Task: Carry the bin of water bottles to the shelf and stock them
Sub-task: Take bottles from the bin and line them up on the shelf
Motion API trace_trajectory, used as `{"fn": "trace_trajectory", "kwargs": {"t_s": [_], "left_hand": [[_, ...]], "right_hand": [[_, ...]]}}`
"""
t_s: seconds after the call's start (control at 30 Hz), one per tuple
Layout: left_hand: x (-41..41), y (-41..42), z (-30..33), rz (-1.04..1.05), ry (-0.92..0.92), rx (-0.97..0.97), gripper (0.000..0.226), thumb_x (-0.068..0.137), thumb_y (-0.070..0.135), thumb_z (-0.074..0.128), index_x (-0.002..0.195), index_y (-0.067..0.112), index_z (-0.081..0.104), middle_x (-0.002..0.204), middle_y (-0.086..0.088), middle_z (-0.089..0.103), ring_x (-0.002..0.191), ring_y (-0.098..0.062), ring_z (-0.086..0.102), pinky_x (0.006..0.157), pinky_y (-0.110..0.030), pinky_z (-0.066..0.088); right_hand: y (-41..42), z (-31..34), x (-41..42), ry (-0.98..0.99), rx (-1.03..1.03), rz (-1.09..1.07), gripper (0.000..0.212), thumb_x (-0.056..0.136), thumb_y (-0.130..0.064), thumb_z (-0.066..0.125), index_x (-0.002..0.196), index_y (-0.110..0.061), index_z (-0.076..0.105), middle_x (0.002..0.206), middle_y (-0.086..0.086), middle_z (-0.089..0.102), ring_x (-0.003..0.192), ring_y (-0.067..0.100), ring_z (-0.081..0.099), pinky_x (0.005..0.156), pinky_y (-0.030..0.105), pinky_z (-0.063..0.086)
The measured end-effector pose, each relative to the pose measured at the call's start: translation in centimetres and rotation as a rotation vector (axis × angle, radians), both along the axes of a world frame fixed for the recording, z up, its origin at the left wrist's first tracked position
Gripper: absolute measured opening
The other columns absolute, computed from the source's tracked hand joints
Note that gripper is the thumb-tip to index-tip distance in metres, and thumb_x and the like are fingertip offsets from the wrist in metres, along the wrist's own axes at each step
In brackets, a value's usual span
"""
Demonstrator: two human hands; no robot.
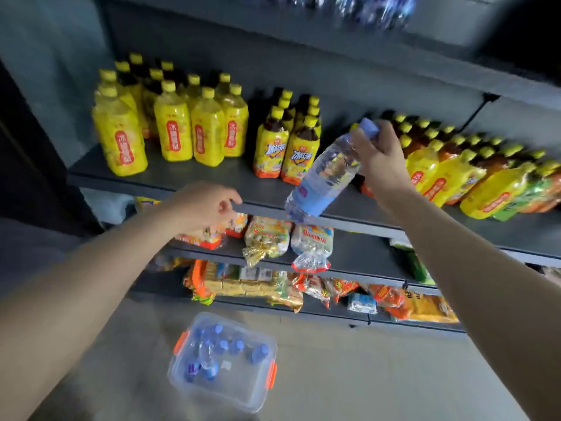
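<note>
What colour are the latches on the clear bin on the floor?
Orange. The latches sit on the ends of the bin, seen in the head view.

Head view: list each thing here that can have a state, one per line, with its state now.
Right hand: grips a water bottle near its cap.
Water bottle: capped, tilted, held in the air before the drinks shelf.
Left hand: holds nothing, fingers loosely curled, near the shelf edge.
Bin: on the floor, lid off, partly filled with blue-capped bottles.
Drinks shelf: stocked with upright yellow tea bottles, bare gap in the middle front.
</note>
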State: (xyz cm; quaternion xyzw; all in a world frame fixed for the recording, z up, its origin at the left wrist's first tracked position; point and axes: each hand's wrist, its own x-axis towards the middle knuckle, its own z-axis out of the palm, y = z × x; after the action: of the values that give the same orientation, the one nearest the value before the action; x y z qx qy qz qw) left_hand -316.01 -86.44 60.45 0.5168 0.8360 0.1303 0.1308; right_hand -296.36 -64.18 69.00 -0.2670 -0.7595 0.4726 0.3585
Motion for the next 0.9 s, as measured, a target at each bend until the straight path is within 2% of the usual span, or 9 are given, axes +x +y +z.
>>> {"fn": "trace_trajectory", "kwargs": {"t_s": [0.03,0.17,0.27,0.37,0.47,0.6,0.67,0.73,0.9], "left_hand": [[-0.2,0.8,2.6,-0.015,0.045,0.059,0.024,0.093,0.036,0.061,0.117,0.034,0.064,0.099,0.017,0.069,0.095,-0.013,0.067,0.078,-0.03,0.05],[-0.2,4.2,12.2,-0.011,0.203,0.325,0.02,0.09,0.028,0.065,0.108,0.031,0.071,0.098,0.011,0.073,0.094,-0.014,0.065,0.077,-0.027,0.044],[-0.3,7.2,17.6,-0.018,0.256,0.463,0.022,0.087,0.027,0.066,0.108,0.032,0.07,0.095,0.01,0.074,0.091,-0.015,0.068,0.087,-0.033,0.051],[-0.6,11.1,21.7,-0.039,0.29,0.509,0.025,0.091,0.027,0.063,0.115,0.03,0.067,0.101,0.01,0.072,0.092,-0.013,0.066,0.09,-0.033,0.051],[-0.8,16.0,24.9,-0.032,0.312,0.519,0.031,0.093,0.03,0.062,0.124,0.028,0.064,0.112,0.008,0.068,0.096,-0.012,0.063,0.087,-0.026,0.046],[-1.6,22.9,27.6,0.026,0.3,0.525,0.03,0.092,0.031,0.062,0.121,0.028,0.065,0.114,0.006,0.068,0.105,-0.018,0.063,0.092,-0.029,0.047],[-2.0,26.1,28.5,0.042,0.301,0.537,0.031,0.091,0.03,0.063,0.121,0.026,0.065,0.116,0.002,0.068,0.108,-0.022,0.063,0.097,-0.035,0.047],[-2.6,28.9,29.0,0.064,0.302,0.546,0.034,0.091,0.031,0.064,0.125,0.024,0.063,0.122,0.0,0.066,0.11,-0.024,0.062,0.099,-0.038,0.047],[-4.1,34.6,28.9,0.128,0.284,0.497,0.045,0.092,0.034,0.064,0.134,0.022,0.054,0.133,-0.003,0.06,0.113,-0.024,0.06,0.097,-0.039,0.048]], "right_hand": [[0.4,2.2,0.0,0.054,0.009,0.0,0.025,0.081,-0.046,0.06,0.095,-0.026,0.051,0.098,0.004,0.068,0.096,0.022,0.068,0.094,0.047,0.052],[2.5,10.4,0.3,0.201,-0.002,-0.052,0.013,0.091,-0.028,0.058,0.091,-0.02,0.048,0.082,0.0,0.06,0.075,0.016,0.063,0.074,0.044,0.053],[4.8,15.1,0.3,0.275,-0.015,-0.071,0.019,0.082,-0.031,0.062,0.089,-0.018,0.05,0.081,0.007,0.06,0.079,0.03,0.063,0.075,0.052,0.055],[7.1,18.9,-0.4,0.344,-0.006,-0.055,0.009,0.091,-0.016,0.053,0.084,-0.017,0.047,0.068,0.004,0.053,0.062,0.022,0.055,0.059,0.036,0.048],[10.7,22.3,-1.3,0.383,-0.027,-0.102,0.017,0.093,-0.009,0.045,0.08,-0.02,0.043,0.066,0.0,0.048,0.046,0.011,0.046,0.047,0.02,0.041],[16.4,25.8,-2.4,0.411,0.037,-0.166,0.011,0.092,-0.02,0.048,0.081,-0.017,0.047,0.065,-0.004,0.056,0.048,0.008,0.051,0.053,0.024,0.045],[19.6,27.1,-3.2,0.424,0.114,-0.183,0.02,0.087,-0.034,0.055,0.083,-0.017,0.048,0.061,-0.007,0.06,0.053,0.009,0.056,0.059,0.03,0.051],[22.9,27.8,-4.3,0.425,0.168,-0.175,0.03,0.08,-0.043,0.065,0.087,-0.019,0.048,0.07,-0.005,0.063,0.06,0.012,0.062,0.071,0.039,0.058],[29.2,26.2,-8.0,0.329,0.3,-0.239,0.045,0.071,-0.043,0.081,0.091,-0.022,0.046,0.087,-0.004,0.063,0.076,0.015,0.067,0.072,0.028,0.055]]}}
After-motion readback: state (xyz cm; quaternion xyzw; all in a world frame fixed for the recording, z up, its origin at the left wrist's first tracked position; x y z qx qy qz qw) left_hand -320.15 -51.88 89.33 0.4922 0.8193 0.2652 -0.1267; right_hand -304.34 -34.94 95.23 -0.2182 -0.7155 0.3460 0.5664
